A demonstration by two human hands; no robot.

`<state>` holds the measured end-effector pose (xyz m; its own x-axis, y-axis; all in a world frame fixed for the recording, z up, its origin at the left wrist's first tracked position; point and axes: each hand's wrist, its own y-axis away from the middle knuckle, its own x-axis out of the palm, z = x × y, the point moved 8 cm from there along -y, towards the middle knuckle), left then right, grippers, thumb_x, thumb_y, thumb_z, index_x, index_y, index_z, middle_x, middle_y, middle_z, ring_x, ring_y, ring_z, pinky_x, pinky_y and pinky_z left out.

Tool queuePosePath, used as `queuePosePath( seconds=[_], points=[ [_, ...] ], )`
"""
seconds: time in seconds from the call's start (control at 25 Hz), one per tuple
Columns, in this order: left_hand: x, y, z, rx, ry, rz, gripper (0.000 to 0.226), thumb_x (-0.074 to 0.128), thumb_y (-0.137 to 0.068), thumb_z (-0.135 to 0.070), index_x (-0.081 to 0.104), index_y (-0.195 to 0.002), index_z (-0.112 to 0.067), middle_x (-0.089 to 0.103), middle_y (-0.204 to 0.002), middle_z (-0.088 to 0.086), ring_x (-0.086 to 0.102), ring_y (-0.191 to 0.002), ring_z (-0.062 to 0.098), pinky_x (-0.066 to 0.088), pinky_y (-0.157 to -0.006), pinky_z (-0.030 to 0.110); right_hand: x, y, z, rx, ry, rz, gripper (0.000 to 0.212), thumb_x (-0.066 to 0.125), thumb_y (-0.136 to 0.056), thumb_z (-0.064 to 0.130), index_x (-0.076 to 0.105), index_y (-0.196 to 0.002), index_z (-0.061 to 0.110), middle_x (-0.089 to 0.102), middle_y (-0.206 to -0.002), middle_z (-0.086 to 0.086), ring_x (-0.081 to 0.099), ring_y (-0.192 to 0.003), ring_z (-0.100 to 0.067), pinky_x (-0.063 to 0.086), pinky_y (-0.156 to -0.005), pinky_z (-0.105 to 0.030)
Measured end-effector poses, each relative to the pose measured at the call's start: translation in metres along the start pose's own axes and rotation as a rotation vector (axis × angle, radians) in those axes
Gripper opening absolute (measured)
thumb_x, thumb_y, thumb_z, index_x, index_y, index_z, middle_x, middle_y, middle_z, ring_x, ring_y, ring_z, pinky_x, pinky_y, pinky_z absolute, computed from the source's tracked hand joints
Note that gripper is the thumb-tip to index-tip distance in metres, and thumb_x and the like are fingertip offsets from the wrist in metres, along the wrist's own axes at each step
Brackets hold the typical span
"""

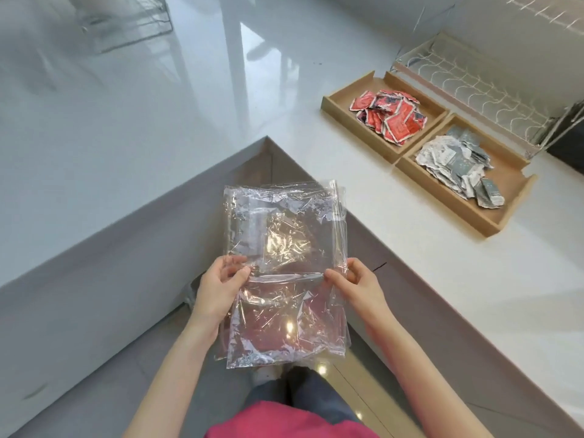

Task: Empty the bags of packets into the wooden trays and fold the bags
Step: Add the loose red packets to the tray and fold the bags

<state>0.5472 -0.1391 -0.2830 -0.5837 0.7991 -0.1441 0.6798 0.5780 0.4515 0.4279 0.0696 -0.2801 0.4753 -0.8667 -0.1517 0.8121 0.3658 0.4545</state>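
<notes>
**Bags emptied, fold in progress**

Clear plastic bags are held in the air in front of the body, off the near edge of the desk, not resting on it. The stack is pinched at a crease across its middle: left hand grips the left side, right hand grips the right side, fingers curled onto the film, thumbs on top. How many bags are in the stack cannot be told.

Two wooden trays sit touching, side by side, toward the far right corner of the desk. Red packets are piled in the farther one, grey-white packets in the nearer.

Emptying is judged done. The bags are likely very light, limp, slippery and springy; creases may not hold. Side edges at the fold line are the best hold; laying flat on the desk is advised for pressing.
</notes>
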Motion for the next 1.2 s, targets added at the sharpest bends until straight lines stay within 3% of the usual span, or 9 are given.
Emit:
queuePosePath(
  seconds=[0.12, 0.32, 0.56, 0.72, 0.8, 0.88, 1.0, 1.12, 1.2],
  points=[
    [-0.01, 0.003, 0.014, -0.046, 0.039, -0.051, 0.015, 0.058, -0.085, -0.015, 0.056, -0.086, -0.03, 0.064, -0.098, -0.002, 0.06, -0.091, 0.012, 0.04, -0.068, 0.018, 0.011, -0.009, -0.002, 0.014, 0.071, 0.061, 0.025, 0.067, -0.08, 0.024, 0.056, -0.09, 0.003, 0.066, -0.08, -0.021, 0.061, -0.073, -0.017, 0.049, -0.074, -0.034],
    [-0.027, 0.008, 0.042, -0.14, 0.07, -0.145, 0.011, 0.059, -0.085, -0.021, 0.057, -0.088, -0.032, 0.065, -0.093, -0.006, 0.059, -0.084, 0.003, 0.037, -0.062, 0.017, 0.035, -0.031, -0.014, 0.039, 0.155, 0.192, 0.012, 0.066, -0.081, 0.025, 0.059, -0.083, 0.015, 0.061, -0.064, 0.011, 0.054, -0.056, 0.001, 0.042, -0.055, -0.009],
    [-0.042, -0.007, 0.087, -0.252, 0.096, -0.247, 0.017, 0.059, -0.085, -0.019, 0.058, -0.102, -0.023, 0.066, -0.096, 0.002, 0.062, -0.09, 0.014, 0.04, -0.066, 0.019, 0.07, -0.063, -0.04, 0.112, 0.204, 0.291, 0.019, 0.065, -0.081, 0.025, 0.059, -0.093, 0.012, 0.07, -0.085, -0.007, 0.065, -0.078, -0.015, 0.052, -0.072, -0.024],
    [-0.046, -0.031, 0.118, -0.311, 0.102, -0.289, 0.026, 0.056, -0.087, -0.014, 0.053, -0.113, -0.012, 0.064, -0.095, -0.002, 0.062, -0.072, -0.004, 0.041, -0.054, 0.009, 0.093, -0.089, -0.059, 0.149, 0.301, 0.316, 0.013, 0.064, -0.082, 0.025, 0.057, -0.087, 0.015, 0.065, -0.089, -0.012, 0.061, -0.072, -0.015, 0.047, -0.063, -0.017],
    [-0.05, -0.042, 0.137, -0.334, 0.081, -0.323, 0.025, 0.056, -0.087, -0.012, 0.051, -0.111, -0.015, 0.06, -0.09, -0.008, 0.059, -0.062, -0.014, 0.041, -0.047, 0.003, 0.104, -0.105, -0.075, 0.162, 0.376, 0.332, 0.022, 0.063, -0.082, 0.026, 0.056, -0.091, 0.006, 0.065, -0.094, -0.02, 0.066, -0.085, -0.027, 0.05, -0.069, -0.027],
    [-0.056, -0.051, 0.159, -0.388, 0.051, -0.341, 0.028, 0.057, -0.087, -0.014, 0.051, -0.114, -0.012, 0.061, -0.103, -0.002, 0.059, -0.08, -0.004, 0.04, -0.058, 0.007, 0.116, -0.118, -0.093, 0.176, 0.468, 0.367, 0.037, 0.061, -0.083, 0.028, 0.052, -0.099, -0.004, 0.063, -0.102, -0.027, 0.064, -0.089, -0.033, 0.05, -0.079, -0.042],
    [-0.059, -0.065, 0.2, -0.472, 0.029, -0.321, 0.037, 0.057, -0.087, -0.018, 0.05, -0.123, -0.012, 0.057, -0.12, 0.002, 0.051, -0.101, 0.013, 0.038, -0.081, 0.024, 0.135, -0.136, -0.124, 0.204, 0.571, 0.416, 0.035, 0.06, -0.083, 0.031, 0.052, -0.091, -0.003, 0.06, -0.08, -0.014, 0.051, -0.075, -0.022, 0.042, -0.071, -0.037],
    [-0.058, -0.082, 0.238, -0.531, 0.037, -0.339, 0.037, 0.055, -0.088, -0.018, 0.047, -0.123, -0.01, 0.051, -0.112, -0.002, 0.046, -0.098, 0.011, 0.035, -0.081, 0.027, 0.152, -0.159, -0.157, 0.232, 0.636, 0.432, 0.027, 0.06, -0.084, 0.031, 0.048, -0.074, 0.01, 0.045, -0.07, -0.001, 0.043, -0.067, -0.017, 0.038, -0.063, -0.032],
    [-0.057, -0.095, 0.26, -0.565, 0.054, -0.355, 0.034, 0.055, -0.088, -0.017, 0.047, -0.121, -0.009, 0.054, -0.112, 0.003, 0.052, -0.089, 0.015, 0.041, -0.07, 0.028, 0.162, -0.176, -0.18, 0.244, 0.677, 0.447, 0.028, 0.059, -0.085, 0.032, 0.053, -0.081, 0.006, 0.049, -0.073, -0.006, 0.045, -0.067, -0.018, 0.037, -0.063, -0.031]
  ],
)
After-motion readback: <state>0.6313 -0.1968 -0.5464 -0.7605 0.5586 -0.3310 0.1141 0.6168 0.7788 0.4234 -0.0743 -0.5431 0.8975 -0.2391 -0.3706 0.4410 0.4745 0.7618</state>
